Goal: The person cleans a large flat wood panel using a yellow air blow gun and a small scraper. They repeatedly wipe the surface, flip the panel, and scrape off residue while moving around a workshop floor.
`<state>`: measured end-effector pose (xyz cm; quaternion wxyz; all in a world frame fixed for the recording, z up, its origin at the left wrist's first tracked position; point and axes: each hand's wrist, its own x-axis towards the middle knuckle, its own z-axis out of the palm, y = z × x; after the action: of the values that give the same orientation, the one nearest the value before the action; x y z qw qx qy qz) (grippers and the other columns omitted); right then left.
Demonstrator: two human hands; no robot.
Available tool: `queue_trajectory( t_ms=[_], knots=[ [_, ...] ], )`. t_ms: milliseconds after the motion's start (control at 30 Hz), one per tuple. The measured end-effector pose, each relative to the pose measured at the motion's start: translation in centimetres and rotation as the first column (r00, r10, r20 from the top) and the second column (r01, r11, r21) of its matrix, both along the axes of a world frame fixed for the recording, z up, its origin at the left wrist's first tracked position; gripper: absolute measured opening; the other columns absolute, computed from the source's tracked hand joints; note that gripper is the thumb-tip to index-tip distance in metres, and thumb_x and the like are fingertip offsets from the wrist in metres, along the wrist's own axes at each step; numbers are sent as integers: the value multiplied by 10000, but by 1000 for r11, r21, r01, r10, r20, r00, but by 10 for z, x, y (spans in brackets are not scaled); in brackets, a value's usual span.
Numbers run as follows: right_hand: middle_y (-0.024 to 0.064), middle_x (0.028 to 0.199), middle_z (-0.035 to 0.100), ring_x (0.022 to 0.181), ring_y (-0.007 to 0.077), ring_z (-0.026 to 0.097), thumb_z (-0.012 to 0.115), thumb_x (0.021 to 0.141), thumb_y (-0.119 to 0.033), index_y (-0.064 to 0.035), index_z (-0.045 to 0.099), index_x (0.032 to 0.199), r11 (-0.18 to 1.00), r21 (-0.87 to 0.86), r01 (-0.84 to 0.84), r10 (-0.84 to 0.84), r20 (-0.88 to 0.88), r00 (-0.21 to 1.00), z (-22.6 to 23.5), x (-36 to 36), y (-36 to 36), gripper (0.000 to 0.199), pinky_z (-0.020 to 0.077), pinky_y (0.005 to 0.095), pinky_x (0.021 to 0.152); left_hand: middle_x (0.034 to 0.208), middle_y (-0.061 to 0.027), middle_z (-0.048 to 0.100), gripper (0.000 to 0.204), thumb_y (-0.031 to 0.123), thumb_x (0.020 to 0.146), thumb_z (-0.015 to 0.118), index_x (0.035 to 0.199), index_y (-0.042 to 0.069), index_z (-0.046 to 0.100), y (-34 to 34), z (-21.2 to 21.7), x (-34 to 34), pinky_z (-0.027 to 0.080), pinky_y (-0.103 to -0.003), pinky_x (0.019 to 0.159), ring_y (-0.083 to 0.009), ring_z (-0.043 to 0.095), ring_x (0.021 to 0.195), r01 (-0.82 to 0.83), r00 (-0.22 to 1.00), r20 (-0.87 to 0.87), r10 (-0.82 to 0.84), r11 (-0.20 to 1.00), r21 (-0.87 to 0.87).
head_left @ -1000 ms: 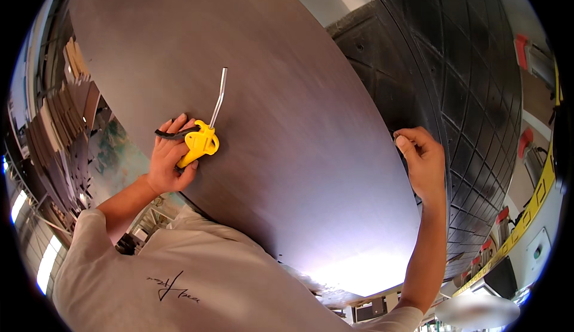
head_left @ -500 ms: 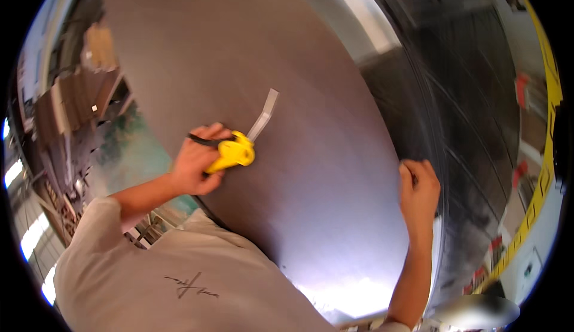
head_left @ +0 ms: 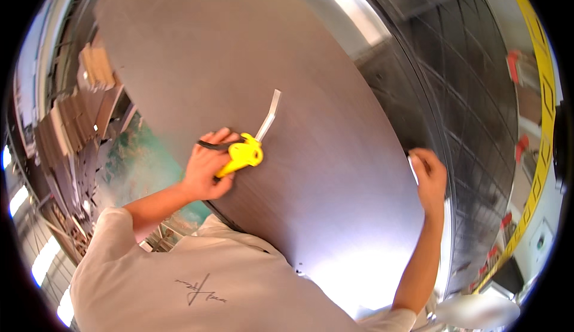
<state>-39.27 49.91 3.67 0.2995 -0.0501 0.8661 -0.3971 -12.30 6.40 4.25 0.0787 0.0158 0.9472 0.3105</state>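
My left hand (head_left: 206, 167) is closed around a yellow-and-black hand tool (head_left: 245, 154) above the near-left part of a large brown-grey panel (head_left: 239, 63). A bent silvery strip (head_left: 270, 115) sticks out of the tool toward the far side, over the panel. The tool's exact kind I cannot tell. At the panel's right edge is my right hand (head_left: 429, 176), its fingers curled in. Whatever lies between those fingers, if anything, is hidden; a small pale sliver shows beside them.
Beyond the panel's right edge runs a dark surface (head_left: 472, 87) with criss-cross lines. A yellow strip (head_left: 545, 93) curves along the far right. Stacked brown boards (head_left: 75, 123) stand at the left, near a green patterned surface (head_left: 140, 158).
In the picture, my left hand and the yellow tool have shifted slightly right. My right hand sits a little higher and further right, fingers still curled. The whole view has shifted slightly.
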Motion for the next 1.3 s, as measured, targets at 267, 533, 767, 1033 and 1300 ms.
queue_trajectory(
  t_ms=[267,533,767,1033,1300],
  knots=[
    [32,884,639,762,107,537,683,977,-147,20,743,1030,997,-55,-46,49,64,997,0,0,-4,186,422,270,688,1306,-261,651,326,148,826,667,1111,-11,660,-8,-4,5,276,-616,1175,-494,463,1434,31,999,-7,-31,999,-39],
    [37,854,651,737,107,540,715,943,-112,22,749,1000,996,-74,-45,48,37,998,-8,-4,-9,150,428,274,671,1327,-272,646,295,128,808,671,1073,4,635,-9,-10,8,286,-632,1160,-508,470,1422,52,999,-1,-52,995,-84],
    [41,854,655,739,111,551,722,942,-123,23,753,1010,998,11,-67,66,58,996,-8,-9,-11,165,438,273,684,1251,-264,667,305,115,820,668,1094,-8,620,-7,-10,6,296,-646,1148,-517,473,1418,71,997,-31,-74,994,-84],
    [59,877,685,747,127,592,736,941,-159,10,769,1016,999,11,-35,34,38,999,-6,-2,-9,188,457,305,691,1174,-262,672,320,148,863,661,1125,-36,651,-7,-9,10,280,-653,1163,-539,463,1408,53,998,-31,-55,996,-75],
    [125,910,670,770,251,622,688,954,-109,22,738,1004,932,321,-168,235,-181,955,21,11,-14,149,483,363,723,1188,-258,670,315,132,861,657,1130,-32,650,-4,-8,3,276,-638,1166,-529,461,1418,22,999,-47,-25,998,-60]
  ],
)
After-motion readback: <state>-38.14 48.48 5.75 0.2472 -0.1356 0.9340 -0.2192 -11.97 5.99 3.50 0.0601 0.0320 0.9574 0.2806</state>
